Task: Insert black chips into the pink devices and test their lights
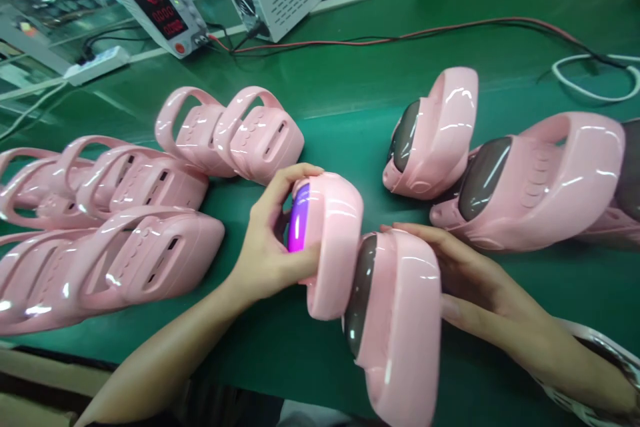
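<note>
Left hand (267, 247): grips glossy pink plastic lamp housing with glowing purple lens (330, 247); keep thumb off lens.
Right hand (470, 287): flat, open, steadies near pink housing with dark lens (400, 320).

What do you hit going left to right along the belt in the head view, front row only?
Stack of pink shells → left hand gripping the lit pink unit → pink unit with dark lens → right hand against it.

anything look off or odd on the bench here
One thing stands out: the pink unit in the left hand has its front panel glowing purple, while the panels on the other pink units are dark grey.
</note>
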### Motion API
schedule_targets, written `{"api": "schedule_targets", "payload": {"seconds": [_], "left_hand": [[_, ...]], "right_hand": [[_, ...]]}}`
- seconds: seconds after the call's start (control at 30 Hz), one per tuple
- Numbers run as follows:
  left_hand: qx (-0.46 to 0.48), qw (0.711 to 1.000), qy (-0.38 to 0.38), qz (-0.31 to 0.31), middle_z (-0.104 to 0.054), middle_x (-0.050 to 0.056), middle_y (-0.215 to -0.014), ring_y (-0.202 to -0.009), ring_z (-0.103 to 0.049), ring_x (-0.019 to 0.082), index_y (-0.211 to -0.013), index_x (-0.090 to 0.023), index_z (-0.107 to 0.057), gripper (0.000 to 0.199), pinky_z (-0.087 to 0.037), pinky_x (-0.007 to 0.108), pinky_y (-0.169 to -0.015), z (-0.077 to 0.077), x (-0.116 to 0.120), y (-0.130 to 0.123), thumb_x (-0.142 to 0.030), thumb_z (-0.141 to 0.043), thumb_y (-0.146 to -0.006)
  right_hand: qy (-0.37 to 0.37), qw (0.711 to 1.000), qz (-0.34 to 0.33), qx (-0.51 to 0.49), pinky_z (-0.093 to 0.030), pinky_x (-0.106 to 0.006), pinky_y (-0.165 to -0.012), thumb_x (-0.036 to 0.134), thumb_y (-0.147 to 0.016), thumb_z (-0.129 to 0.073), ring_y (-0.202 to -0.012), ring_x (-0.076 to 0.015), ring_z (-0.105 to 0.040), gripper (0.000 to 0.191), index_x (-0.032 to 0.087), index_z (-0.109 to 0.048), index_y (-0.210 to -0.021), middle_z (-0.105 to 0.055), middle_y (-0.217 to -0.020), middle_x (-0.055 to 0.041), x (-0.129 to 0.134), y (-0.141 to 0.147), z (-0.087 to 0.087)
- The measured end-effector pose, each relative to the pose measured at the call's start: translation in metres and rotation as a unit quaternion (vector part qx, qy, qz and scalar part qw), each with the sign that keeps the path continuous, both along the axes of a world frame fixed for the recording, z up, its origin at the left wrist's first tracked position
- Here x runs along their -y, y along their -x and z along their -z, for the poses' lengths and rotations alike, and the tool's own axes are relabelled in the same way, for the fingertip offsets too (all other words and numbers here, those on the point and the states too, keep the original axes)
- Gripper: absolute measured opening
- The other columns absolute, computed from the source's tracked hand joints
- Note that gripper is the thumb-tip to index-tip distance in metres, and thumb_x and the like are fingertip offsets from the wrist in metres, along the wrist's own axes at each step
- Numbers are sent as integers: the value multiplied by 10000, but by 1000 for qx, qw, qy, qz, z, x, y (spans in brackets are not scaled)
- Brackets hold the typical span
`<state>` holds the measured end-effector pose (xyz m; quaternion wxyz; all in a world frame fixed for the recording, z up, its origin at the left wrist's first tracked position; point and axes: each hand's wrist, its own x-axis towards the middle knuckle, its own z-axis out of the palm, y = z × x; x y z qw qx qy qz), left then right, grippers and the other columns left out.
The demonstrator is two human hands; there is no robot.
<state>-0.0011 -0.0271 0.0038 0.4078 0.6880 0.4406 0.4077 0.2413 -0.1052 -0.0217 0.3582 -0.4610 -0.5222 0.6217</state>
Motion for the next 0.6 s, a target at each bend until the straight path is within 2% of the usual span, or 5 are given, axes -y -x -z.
{"api": "schedule_targets", "payload": {"seconds": [0.1, 0.23, 0.4, 0.53, 0.6], "left_hand": [[-16, 1000, -11, 2, -593, 62, -1164, -1061, -573, 246, -1127, -188, -552, 575, -478, 310, -885, -2, 7, -2, -263, -755, -594], [1, 1000, -19, 1, -585, 60, -1155, -1044, -571, 221, -1125, -171, -532, 546, -449, 303, -946, 3, 6, 0, -272, -727, -625], [7, 998, -53, 16, -577, 85, -1192, -1048, -572, 237, -1169, -155, -504, 609, -437, 336, -976, 9, 8, 3, -308, -726, -622], [22, 999, -28, 13, -573, 75, -1239, -1090, -567, 252, -1191, -183, -520, 613, -435, 338, -988, 14, 7, 7, -302, -742, -632], [51, 999, 4, 1, -603, 50, -1201, -1108, -565, 249, -1164, -204, -560, 528, -440, 316, -983, 18, 1, 10, -287, -720, -667]], "right_hand": [[11, 1000, 8, -1, -529, -293, -967, 406, -820, -691, -1255, -251, -560, 496, 399, -556, -1297, -547, -1415, 16, 2, -1, 2], [18, 999, 23, 24, -521, -337, -977, 412, -795, -702, -1296, -294, -508, 538, 389, -559, -1313, -513, -1446, 8, 6, -3, 10], [6, 999, 16, 31, -504, -339, -995, 394, -818, -669, -1323, -283, -469, 567, 453, -499, -1356, -439, -1493, 62, 10, -8, 24], [5, 999, 16, 41, -506, -346, -1003, 377, -820, -670, -1330, -303, -456, 590, 412, -490, -1381, -423, -1506, 42, 10, -9, 27], [15, 999, 14, 32, -502, -366, -1009, 385, -803, -688, -1328, -310, -461, 579, 402, -517, -1356, -451, -1491, 28, 8, -7, 23]]}}
